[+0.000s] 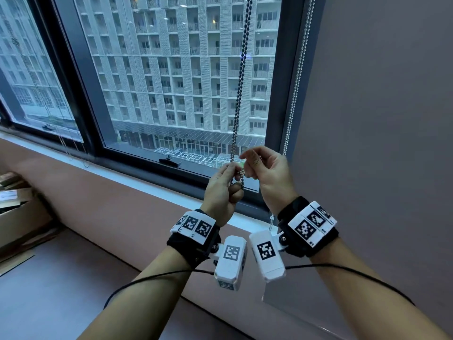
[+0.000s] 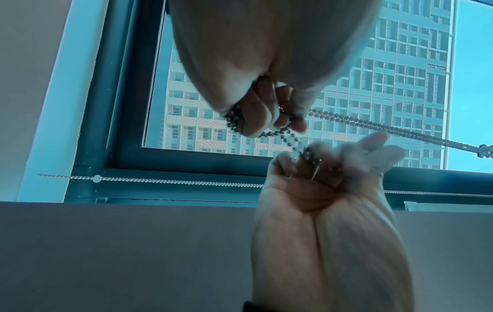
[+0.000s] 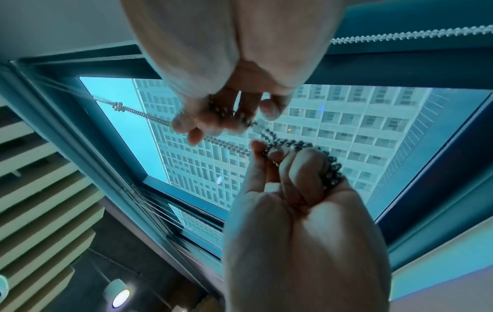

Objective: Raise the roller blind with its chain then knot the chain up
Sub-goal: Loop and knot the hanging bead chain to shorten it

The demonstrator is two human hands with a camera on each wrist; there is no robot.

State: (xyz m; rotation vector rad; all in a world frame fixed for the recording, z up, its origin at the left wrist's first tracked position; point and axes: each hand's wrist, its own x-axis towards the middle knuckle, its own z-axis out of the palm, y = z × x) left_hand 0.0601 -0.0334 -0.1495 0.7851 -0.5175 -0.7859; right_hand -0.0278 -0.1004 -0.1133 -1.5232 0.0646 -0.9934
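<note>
Chain [image 1: 241, 82] runs 12–6 o'clock; left hand [image 1: 221, 192] clamps its loop, right hand [image 1: 266, 173] at 3 pinches slack.

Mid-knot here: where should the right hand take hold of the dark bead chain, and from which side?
Probably the short slack stretch of the dark bead chain just beyond the left hand, pinched from the right by the right hand. The left hand grips the gathered bunch and the strands above run taut.
</note>
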